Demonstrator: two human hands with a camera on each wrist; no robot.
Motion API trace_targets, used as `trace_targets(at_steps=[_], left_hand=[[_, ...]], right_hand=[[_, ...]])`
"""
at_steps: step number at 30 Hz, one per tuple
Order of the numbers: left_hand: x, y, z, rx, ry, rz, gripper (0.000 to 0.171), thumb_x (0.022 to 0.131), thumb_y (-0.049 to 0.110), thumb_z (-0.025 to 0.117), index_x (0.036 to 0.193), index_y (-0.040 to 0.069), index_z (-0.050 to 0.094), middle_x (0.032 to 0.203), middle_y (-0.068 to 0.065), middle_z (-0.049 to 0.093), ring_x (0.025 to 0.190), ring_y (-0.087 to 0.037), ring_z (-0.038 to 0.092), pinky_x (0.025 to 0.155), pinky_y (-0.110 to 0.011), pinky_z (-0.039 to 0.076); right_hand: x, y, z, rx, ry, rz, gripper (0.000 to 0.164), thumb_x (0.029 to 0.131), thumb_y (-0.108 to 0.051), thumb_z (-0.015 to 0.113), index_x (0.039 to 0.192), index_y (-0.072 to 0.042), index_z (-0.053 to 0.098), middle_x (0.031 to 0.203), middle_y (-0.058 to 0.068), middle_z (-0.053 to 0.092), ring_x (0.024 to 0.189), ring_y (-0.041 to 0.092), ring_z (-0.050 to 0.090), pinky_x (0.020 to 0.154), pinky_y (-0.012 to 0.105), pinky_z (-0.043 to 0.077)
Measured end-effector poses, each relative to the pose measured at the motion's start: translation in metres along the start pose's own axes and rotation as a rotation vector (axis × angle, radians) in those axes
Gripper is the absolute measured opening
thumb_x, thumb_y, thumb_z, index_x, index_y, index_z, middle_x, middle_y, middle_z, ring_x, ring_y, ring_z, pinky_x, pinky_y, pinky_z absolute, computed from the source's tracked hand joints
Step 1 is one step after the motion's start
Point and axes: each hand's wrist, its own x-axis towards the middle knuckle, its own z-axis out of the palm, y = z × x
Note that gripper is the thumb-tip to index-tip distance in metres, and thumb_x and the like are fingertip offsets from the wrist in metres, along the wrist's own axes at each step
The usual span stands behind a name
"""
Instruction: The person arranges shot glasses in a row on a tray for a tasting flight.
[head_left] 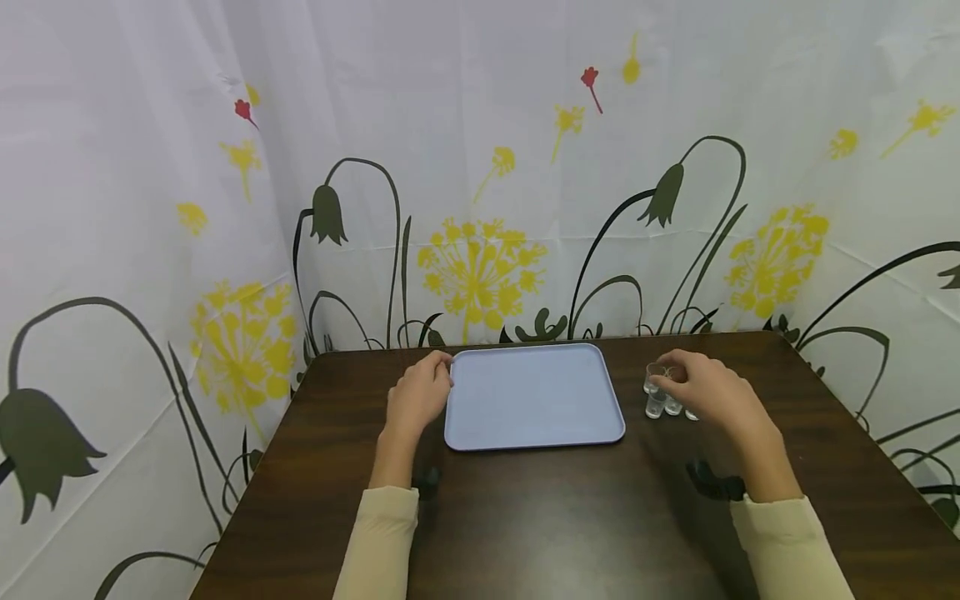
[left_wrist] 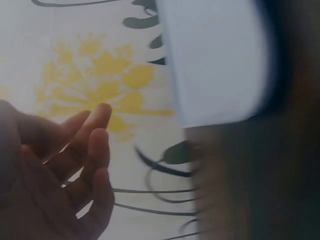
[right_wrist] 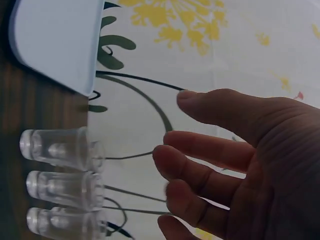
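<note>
A pale blue rectangular tray (head_left: 532,398) lies flat on the dark wooden table. Beside its left edge is my left hand (head_left: 418,396), fingers loosely bent and holding nothing; the left wrist view shows the fingers (left_wrist: 100,150) apart from the tray (left_wrist: 215,65). Several small clear shot glasses (head_left: 655,406) stand in a tight group right of the tray. My right hand (head_left: 712,390) hovers over them and partly hides them in the head view. From the right wrist, its thumb and fingers are spread with nothing between them, above the rims of the upright glasses (right_wrist: 57,145).
The brown table (head_left: 540,525) reaches back to a white curtain (head_left: 480,108) printed with yellow and green flowers. Dark bands (head_left: 716,483) show at the wrists, next to the cream sleeves (head_left: 787,542).
</note>
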Motion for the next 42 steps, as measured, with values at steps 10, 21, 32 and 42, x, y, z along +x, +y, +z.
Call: trace_targets(at_steps=[10,21,32,42], left_hand=[[-0.013,-0.031,0.031,-0.055,-0.142,-0.054,0.048,0.111,0.037,0.045,0.152,0.015,0.058,0.124,-0.008,0.071,0.108,-0.034,0.067,0.097,-0.065,0.047],[-0.008,-0.057,0.016,-0.110,-0.331,-0.043,0.060,0.114,0.038,0.044,0.164,0.005,0.038,0.147,-0.026,0.060,0.139,-0.046,0.056,0.116,-0.072,0.037],[-0.011,-0.054,0.026,-0.094,-0.404,0.025,0.061,0.111,0.022,0.056,0.163,-0.004,0.037,0.110,-0.017,0.067,0.098,-0.028,0.064,0.093,-0.048,0.053],[-0.009,-0.062,0.032,-0.133,-0.396,0.019,0.059,0.107,0.010,0.058,0.161,-0.005,0.041,0.087,-0.006,0.053,0.073,-0.017,0.049,0.069,-0.032,0.041]], right_hand=[[0.006,0.017,0.023,-0.052,-0.042,0.122,0.060,0.101,-0.045,0.070,0.148,-0.008,0.060,0.120,0.022,0.074,0.093,0.035,0.070,0.071,0.054,0.053],[0.018,0.025,0.032,-0.087,-0.021,0.151,0.054,0.101,-0.044,0.070,0.144,-0.011,0.064,0.136,0.029,0.064,0.107,0.048,0.068,0.077,0.062,0.052],[0.015,0.027,0.042,-0.088,-0.042,0.194,0.053,0.102,-0.043,0.069,0.143,-0.011,0.062,0.136,0.029,0.066,0.106,0.053,0.068,0.081,0.067,0.052],[0.016,0.025,0.044,-0.084,-0.044,0.209,0.050,0.102,-0.040,0.069,0.141,-0.009,0.062,0.134,0.030,0.067,0.103,0.052,0.068,0.081,0.066,0.051]])
